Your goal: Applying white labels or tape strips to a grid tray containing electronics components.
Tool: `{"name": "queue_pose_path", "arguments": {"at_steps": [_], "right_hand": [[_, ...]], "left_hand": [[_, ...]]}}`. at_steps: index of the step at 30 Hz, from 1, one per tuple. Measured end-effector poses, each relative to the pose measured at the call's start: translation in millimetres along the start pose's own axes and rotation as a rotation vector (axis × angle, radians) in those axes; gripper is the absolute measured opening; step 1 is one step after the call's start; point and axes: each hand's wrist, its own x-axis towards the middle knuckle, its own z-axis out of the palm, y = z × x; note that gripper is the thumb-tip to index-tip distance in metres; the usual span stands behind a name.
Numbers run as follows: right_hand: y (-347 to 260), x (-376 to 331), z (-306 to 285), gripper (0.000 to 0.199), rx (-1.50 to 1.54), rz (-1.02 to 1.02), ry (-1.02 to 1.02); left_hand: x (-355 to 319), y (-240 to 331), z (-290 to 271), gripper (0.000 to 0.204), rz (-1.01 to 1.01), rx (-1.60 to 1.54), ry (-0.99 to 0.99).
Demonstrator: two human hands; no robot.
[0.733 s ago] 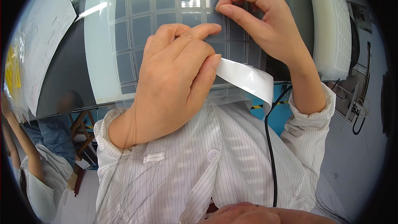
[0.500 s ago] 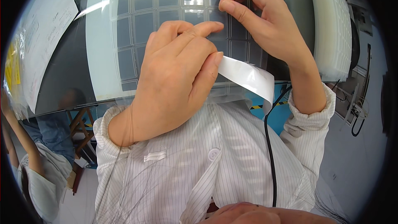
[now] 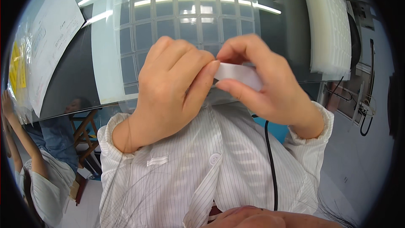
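Note:
Thumb and fingers of my left hand (image 3: 168, 86) pinch one end of a white glossy strip (image 3: 239, 74), which looks like a strip of tape or labels. My right hand (image 3: 270, 82) curls around the strip from the right, index fingertip by the left thumb tip and its own thumb along the lower edge. The strip's far end is hidden behind the right hand. Beyond both hands lies a clear plastic tray (image 3: 187, 31) divided into many square compartments, with light glaring on it.
A stack of translucent trays (image 3: 327, 29) stands at the right. On the left are a written-on paper sheet (image 3: 59, 29) and a clear bag with yellow pieces (image 3: 17, 69). Another person (image 3: 46, 177) is at the lower left. A black cable (image 3: 272, 164) runs down my front.
My right hand has come down from over the tray to the strip beside my left hand. The strip, hanging loose before, is now partly covered by that hand.

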Motion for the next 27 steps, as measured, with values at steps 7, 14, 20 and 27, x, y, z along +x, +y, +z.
{"name": "queue_pose_path", "arguments": {"at_steps": [7,14,20,27], "right_hand": [[11.1,-20.8,-0.7,0.023,-0.162,-0.125,0.035],[23.1,-24.2,16.2,0.024,-0.238,-0.436,0.241],[16.3,-21.4,-14.1,0.011,0.024,-0.286,0.083],[49.3,12.5,-35.3,0.005,-0.120,-0.032,0.085]], "left_hand": [[-5.7,24.0,-13.5,0.005,-0.314,-0.277,-0.135],[-19.8,32.2,-7.1,0.006,-0.445,-0.432,-0.140],[-16.5,36.2,-2.4,0.005,-0.450,-0.383,-0.106],[-9.5,27.5,12.5,0.002,-0.136,-0.150,-0.102]]}}
